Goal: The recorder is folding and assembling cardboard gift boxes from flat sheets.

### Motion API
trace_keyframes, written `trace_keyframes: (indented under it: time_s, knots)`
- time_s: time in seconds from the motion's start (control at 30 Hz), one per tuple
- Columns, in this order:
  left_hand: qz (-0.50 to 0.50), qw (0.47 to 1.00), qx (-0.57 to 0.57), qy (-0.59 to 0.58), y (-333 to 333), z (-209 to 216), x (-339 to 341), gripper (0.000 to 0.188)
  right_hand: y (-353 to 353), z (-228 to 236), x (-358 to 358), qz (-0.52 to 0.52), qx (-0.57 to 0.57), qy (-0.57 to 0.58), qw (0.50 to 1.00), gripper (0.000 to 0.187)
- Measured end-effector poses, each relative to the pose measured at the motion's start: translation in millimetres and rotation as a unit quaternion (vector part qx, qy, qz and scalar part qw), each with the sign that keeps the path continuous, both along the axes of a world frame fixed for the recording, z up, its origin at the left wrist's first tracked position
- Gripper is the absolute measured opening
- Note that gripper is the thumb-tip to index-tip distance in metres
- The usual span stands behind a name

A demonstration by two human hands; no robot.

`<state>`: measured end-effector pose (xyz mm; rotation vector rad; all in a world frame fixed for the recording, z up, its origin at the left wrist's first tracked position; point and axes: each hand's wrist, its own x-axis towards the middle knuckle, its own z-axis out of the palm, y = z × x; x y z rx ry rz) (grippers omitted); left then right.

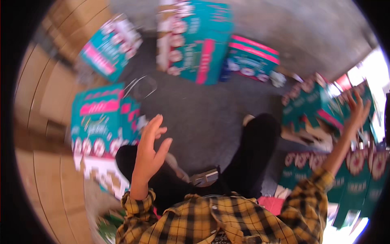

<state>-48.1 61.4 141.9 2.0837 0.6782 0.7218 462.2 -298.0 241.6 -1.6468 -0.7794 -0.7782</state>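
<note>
My left hand (151,152) is raised over my left knee, fingers apart and nothing in it. Just beyond it to the left stands a stack of flat teal and pink printed cartons (97,118). My right arm stretches out to the right, and my right hand (357,109) has its fingers spread. It is over or against a pile of teal cartons (306,103), some with brown flaps showing; whether it touches them I cannot tell. Below that arm stands a row of upright teal cartons (357,175). The picture is smeared by motion.
Brown cardboard boxes (53,97) are stacked along the left. Farther off stand a large teal carton (207,36), a smaller teal carton (254,57) and a tilted one (109,49). A white strap loop (140,86) and crumpled plastic (278,79) lie on the grey floor (191,122).
</note>
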Motion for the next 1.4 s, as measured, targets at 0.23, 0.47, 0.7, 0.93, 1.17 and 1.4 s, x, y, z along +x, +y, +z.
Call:
trace_keyframes:
  time_s: [0.23,0.47,0.7,0.93,1.17,1.4]
  knots:
    - [0.409,0.908,0.061,-0.07,25.7,-101.0,-176.1,0.035,82.5,39.1,-69.9,0.093,-0.029,0.054,0.994,0.049]
    - [0.52,0.852,-0.037,0.047,-17.6,-263.7,-273.3,0.039,157.7,36.6,-96.1,0.051,0.089,0.034,0.994,0.056]
    - [0.633,0.76,-0.147,-0.017,-2.4,-305.5,-303.5,0.032,206.3,10.1,-138.5,0.127,-0.042,-0.076,0.988,0.051]
    - [0.646,0.738,-0.193,-0.021,26.2,-339.2,-328.9,0.036,279.8,-111.5,-216.6,0.375,-0.352,0.081,0.854,0.037]
    - [0.629,0.679,-0.339,-0.17,47.8,-320.6,-323.1,0.027,297.0,-153.0,-233.3,0.372,-0.533,-0.026,0.76,0.034]
    - [0.558,0.593,-0.443,-0.374,47.9,-265.3,-301.8,0.029,297.0,-155.9,-245.9,0.354,-0.602,-0.055,0.714,0.032]
